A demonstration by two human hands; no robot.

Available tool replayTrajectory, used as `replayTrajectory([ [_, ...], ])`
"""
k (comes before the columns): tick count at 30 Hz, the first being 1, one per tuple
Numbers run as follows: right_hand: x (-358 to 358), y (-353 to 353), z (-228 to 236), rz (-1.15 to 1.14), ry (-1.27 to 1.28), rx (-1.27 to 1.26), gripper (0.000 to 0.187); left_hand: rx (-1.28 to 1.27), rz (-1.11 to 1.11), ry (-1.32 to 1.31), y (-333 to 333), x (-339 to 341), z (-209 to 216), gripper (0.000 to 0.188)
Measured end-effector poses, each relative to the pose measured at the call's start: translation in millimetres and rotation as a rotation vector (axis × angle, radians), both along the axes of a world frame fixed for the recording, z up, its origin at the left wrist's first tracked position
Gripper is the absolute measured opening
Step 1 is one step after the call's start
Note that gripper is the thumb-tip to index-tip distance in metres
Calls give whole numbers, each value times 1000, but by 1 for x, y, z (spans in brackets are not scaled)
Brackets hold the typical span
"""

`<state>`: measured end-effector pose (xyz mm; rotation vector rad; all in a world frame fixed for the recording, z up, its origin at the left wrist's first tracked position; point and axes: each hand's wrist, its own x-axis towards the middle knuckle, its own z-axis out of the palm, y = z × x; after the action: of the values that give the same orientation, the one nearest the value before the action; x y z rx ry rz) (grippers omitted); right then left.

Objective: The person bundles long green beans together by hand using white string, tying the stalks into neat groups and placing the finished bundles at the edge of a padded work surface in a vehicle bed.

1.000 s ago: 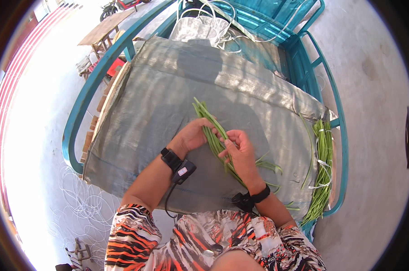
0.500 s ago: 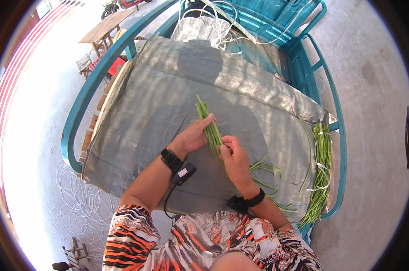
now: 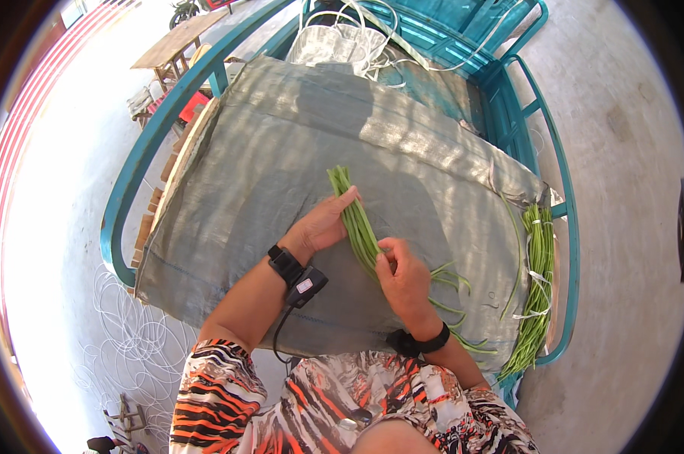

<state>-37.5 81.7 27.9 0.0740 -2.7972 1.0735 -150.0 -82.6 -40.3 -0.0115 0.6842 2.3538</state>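
Observation:
A bunch of green long beans hangs slantwise above the grey cloth, its even tips pointing up and away from me. My left hand is wrapped round the upper part, thumb across the top. Lower down, the curled fingers of my right hand close on the beans' right side. The tails run behind that hand, and several loose ends show to its right on the cloth. Black bands with small devices sit on both wrists.
Grey woven cloth covers the teal cart bed, bounded by teal rails. Tied long-bean bundles lie along the right edge, near a single bean. A white sack and white straps are at the back. Tangled white cord lies on the floor.
My right hand has slid a little down and right along the beans. The tips sit slightly lower and more even, while my left hand keeps its hold almost in place.

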Motion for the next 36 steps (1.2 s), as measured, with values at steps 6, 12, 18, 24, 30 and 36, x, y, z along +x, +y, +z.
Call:
replayTrajectory([
  [6,1,0,-9,25,-60,13,20,36,-32,3,2,2,7,19],
  [12,0,-6,-9,69,-47,18,21,85,-6,7,1,0,1,20],
  [18,0,-4,-7,69,-96,1,22,106,-17,-13,1,0,5,22],
  [24,1,2,-15,21,-131,-133,22,54,27,-95,4,1,7,21],
  [30,-2,6,-11,17,-160,-161,19,61,12,-80,3,2,7,22],
  [36,-21,-5,2,174,265,156,22,76,4,-64,4,-2,3,23],
])
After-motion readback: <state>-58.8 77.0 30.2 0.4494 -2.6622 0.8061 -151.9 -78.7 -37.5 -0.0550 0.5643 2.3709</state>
